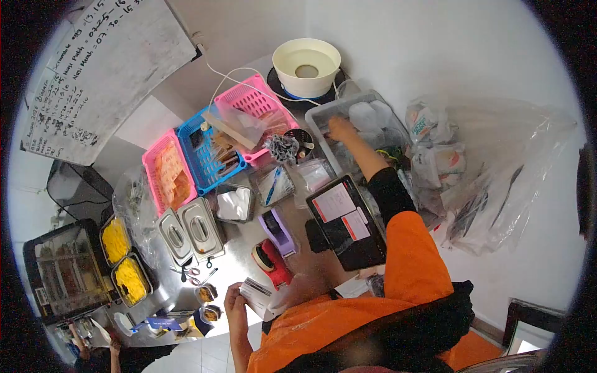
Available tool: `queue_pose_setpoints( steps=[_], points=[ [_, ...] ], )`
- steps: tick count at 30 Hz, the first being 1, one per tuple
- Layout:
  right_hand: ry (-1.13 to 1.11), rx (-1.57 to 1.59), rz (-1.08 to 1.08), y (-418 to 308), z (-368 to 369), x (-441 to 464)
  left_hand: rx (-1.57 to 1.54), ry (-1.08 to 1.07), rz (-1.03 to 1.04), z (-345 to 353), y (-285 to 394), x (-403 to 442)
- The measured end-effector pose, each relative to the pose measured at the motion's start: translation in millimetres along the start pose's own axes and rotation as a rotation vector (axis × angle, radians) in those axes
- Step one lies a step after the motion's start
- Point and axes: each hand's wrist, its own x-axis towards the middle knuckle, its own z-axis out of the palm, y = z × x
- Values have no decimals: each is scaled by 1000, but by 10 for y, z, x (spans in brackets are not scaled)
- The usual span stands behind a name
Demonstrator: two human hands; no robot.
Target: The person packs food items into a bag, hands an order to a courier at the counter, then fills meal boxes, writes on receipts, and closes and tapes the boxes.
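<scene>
Left hand: closed on a pale packet, held above the table's near edge.
Right hand: inside the translucent bin, arm outstretched; grip cannot be told.
Tablet: dark-framed, screen lit, just below the bin.
Tape dispensers: 2; the red dispenser near the packet, the purple dispenser beside it.
Baskets: 3; 1 blue basket between 2 pink baskets.
Steel lids: 2, side by side.
Yellow food: 2 containers, far left.
</scene>
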Motion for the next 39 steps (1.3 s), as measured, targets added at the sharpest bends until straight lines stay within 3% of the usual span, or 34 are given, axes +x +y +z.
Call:
queue_pose_setpoints(
  steps=[2, 6, 8, 10, 12, 14, 15, 17, 18, 19, 21, 22, 26, 31, 32, 37, 39],
  points=[
    [183, 53, 163, -135, 119, -17, 49, 37, 14, 58, 32, -20],
    [72, 235, 84, 49, 96, 169, -14, 56, -4, -71, -141, -43],
    [11, 322, 50, 271, 114, 279, 130, 69, -25, -78, -119, -38],
    [343, 374, -23, 461, 91, 258, 276, 83, -51, -48, -60, -26],
    [650, 502, -57, 315, -406, -270, 448, 45, 97, 29, 42, 37],
    [747, 666, -106, -6, -994, -1090, 548, 52, 222, 274, 343, 87],
    [767, 747, -146, -194, -1263, -1531, 660, 14, 510, 329, 358, 194],
    [591, 823, -238, -613, -1252, -2309, 535, -44, 436, 632, 532, 252],
    [375, 828, -337, -818, -1181, -2714, 502, -82, 493, 789, 604, 268],
    [521, 840, -615, -1043, -901, -3002, 494, -134, 536, 953, 681, 264],
    [235, 903, -736, -1303, -855, -3560, 436, -190, 554, 1139, 640, 293],
    [-51, 1007, -660, -1351, -863, -3708, 371, -226, 540, 1178, 626, 294],
    [232, 1044, -959, -1356, -707, -3760, 301, -359, 543, 1129, 684, 257],
    [86, 924, -1103, -1139, -946, -3730, 429, -532, 517, 1093, 842, 119],
    [88, 919, -1117, -1125, -951, -3731, 577, -509, 549, 1084, 919, 62],
    [-74, 1152, -1057, -1100, -1007, -3803, 441, -469, 523, 1071, 934, 14],
    [35, 1049, -1079, -1135, -1022, -3821, 456, -416, 559, 1071, 900, -12]
  ],
)
